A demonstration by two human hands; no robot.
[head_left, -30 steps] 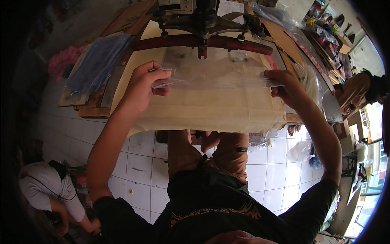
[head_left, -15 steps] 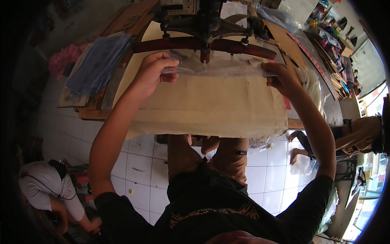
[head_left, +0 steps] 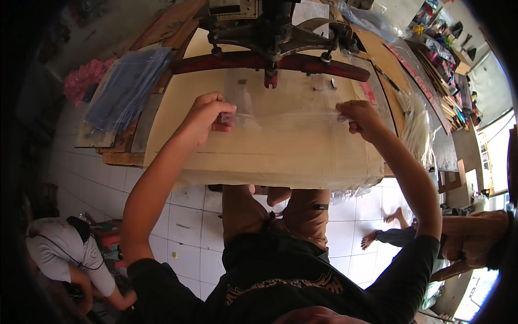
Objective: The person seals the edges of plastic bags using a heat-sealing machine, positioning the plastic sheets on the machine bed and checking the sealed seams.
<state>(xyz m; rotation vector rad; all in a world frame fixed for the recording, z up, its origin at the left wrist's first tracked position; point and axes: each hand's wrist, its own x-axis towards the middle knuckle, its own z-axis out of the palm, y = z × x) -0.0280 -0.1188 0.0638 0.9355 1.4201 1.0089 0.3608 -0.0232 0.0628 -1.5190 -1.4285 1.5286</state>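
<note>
A clear plastic sheet (head_left: 286, 114) stretches between my two hands over a cream-coloured work surface (head_left: 259, 156). My left hand (head_left: 208, 116) pinches its left end, thumb against fingers. At the other end my right hand (head_left: 360, 116) pinches the sheet in the same way. Beyond my hands hangs a dark machine head with a long, curved red bar (head_left: 226, 62). The bar stays apart from both hands. Small dark pieces (head_left: 333, 83) lie under the plastic's far part or on the surface there; which one I cannot tell.
On the left a stack of bluish plastic sheets (head_left: 127, 89) lies beside a pink heap (head_left: 86, 81). A red-patterned strip (head_left: 415, 78) and crumpled clear plastic (head_left: 418, 132) are on the right. One person (head_left: 59, 243) bends low at the left; another (head_left: 469, 232) is at the right.
Both hands have drawn toward me with the plastic, which now lies flatter and spreads under the red bar. The person on the right has shifted.
</note>
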